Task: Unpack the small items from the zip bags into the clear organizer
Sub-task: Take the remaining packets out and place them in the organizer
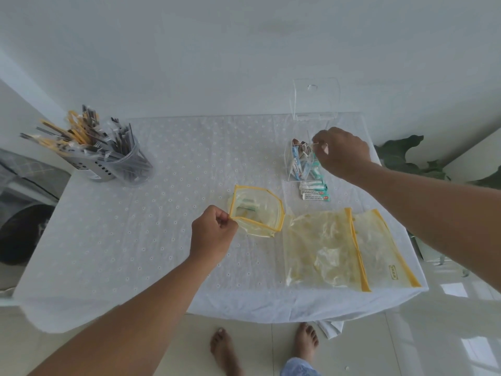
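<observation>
A small yellow-edged zip bag [256, 211] stood open at centre frame on the white-clothed table [135, 240], a few pale packets still inside. The left hand [214, 232], arm reaching up from the lower left, pinched the bag's near rim between curled fingers. At upper right, the right hand [343, 151] reached over the clear organizer [303, 161], fingers curled on a thin item above its packet-filled compartments. Two flat zip bags [349, 251] lay at right, loose packets [314, 191] just beside the organizer.
</observation>
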A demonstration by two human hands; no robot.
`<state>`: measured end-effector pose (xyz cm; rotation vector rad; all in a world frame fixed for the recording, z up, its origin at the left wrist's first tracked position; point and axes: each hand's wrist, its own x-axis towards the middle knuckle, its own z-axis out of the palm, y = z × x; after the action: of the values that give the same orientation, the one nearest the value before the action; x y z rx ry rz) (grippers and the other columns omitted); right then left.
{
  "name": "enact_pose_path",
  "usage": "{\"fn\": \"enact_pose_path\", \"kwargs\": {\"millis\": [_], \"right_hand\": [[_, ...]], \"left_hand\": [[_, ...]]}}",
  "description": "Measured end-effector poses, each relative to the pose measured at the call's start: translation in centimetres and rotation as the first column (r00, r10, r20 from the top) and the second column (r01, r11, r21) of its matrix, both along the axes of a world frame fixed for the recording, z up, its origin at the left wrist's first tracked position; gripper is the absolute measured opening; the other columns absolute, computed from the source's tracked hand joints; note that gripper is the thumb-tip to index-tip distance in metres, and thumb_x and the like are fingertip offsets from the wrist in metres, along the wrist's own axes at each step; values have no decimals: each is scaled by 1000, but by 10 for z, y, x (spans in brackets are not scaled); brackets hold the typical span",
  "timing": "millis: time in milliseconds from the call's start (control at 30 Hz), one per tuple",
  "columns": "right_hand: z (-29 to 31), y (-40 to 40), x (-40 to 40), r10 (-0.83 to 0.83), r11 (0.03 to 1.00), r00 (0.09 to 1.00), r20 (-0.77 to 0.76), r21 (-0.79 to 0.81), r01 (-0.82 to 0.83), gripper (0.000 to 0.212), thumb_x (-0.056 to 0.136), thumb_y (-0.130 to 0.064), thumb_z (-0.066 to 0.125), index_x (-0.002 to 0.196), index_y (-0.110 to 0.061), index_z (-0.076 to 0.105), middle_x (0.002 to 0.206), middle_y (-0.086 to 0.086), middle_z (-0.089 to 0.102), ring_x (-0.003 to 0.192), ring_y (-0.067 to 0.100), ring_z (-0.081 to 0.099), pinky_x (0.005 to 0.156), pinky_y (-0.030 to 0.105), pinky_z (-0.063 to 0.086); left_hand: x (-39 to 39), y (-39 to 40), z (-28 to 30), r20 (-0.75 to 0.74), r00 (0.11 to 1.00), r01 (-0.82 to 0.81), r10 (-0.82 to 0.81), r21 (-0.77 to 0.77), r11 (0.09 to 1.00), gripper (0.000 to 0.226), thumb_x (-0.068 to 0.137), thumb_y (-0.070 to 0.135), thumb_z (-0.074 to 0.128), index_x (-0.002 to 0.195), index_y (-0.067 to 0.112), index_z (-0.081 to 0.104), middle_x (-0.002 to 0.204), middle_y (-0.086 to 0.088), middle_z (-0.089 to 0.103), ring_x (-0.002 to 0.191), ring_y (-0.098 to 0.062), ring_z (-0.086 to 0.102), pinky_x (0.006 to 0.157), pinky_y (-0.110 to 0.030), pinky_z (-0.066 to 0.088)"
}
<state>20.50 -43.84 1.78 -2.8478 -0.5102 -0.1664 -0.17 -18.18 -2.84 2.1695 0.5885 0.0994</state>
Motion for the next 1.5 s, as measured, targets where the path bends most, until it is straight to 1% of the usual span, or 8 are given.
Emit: {"fn": "enact_pose_path", "kwargs": {"millis": [200,333,433,633,833,1100,1300,1500], "right_hand": [[-24,59,-78,637,759,765,-88,240,-605,15,92,-16,66,102,-19,76,97,-4,75,75,7,64,75,25,53],[-56,105,-90,453,883,730,-512,148,-445,30,103,-15,47,122,-15,70,120,2,71,107,24,65,92,33,49],[-78,126,-93,268,911,646,-715,-30,-411,23,101,-12,43,95,-14,64,98,8,68,87,28,67,74,33,52],[-89,137,-98,94,982,897,-431,-106,-154,37,98,-10,45,132,-17,59,124,7,66,110,29,65,87,32,49],[-76,152,-85,144,952,896,-421,-187,-241,57,96,-9,43,151,-23,39,132,7,59,115,30,62,79,29,42],[-66,158,-75,72,876,696,-715,-288,-386,35,102,-32,32,113,-17,61,107,4,66,74,22,69,73,32,61],[-81,152,-81,109,914,771,-627,-242,-326,31,103,-26,43,122,-13,64,117,5,65,103,24,65,84,30,51],[-97,144,-100,168,942,776,-608,-134,-309,20,99,-27,51,81,-20,49,91,3,61,84,23,61,68,28,40]], "left_hand": [[1,-6,-3,4,1000,-8,8,-25,1000,10,80,12,71,83,13,62,75,-1,65,64,-12,58,53,-13,44],[1,-12,-3,47,999,15,-14,-19,1000,11,83,15,72,86,13,62,77,2,65,71,-12,62,59,-16,47],[-7,-19,-4,92,994,63,-61,-19,998,10,84,11,71,86,12,61,78,2,63,72,-6,58,63,-8,45],[-28,-18,-15,108,991,86,-83,-24,996,11,83,2,70,87,7,61,81,-2,65,75,-2,58,67,-5,45],[-28,-5,-11,127,990,60,-55,-39,997,10,85,5,69,88,7,60,82,-1,64,77,-2,58,67,-3,44],[-19,12,-6,126,991,39,-36,-24,999,9,87,10,69,88,10,60,83,1,64,78,-2,58,68,-6,46],[-13,22,-6,102,995,9,-8,-14,1000,10,85,8,69,85,12,59,79,4,62,73,-2,57,65,-7,44],[-14,24,-12,52,999,12,-11,-8,1000,9,86,9,68,85,11,59,79,0,62,70,-7,56,62,-13,44]]}}
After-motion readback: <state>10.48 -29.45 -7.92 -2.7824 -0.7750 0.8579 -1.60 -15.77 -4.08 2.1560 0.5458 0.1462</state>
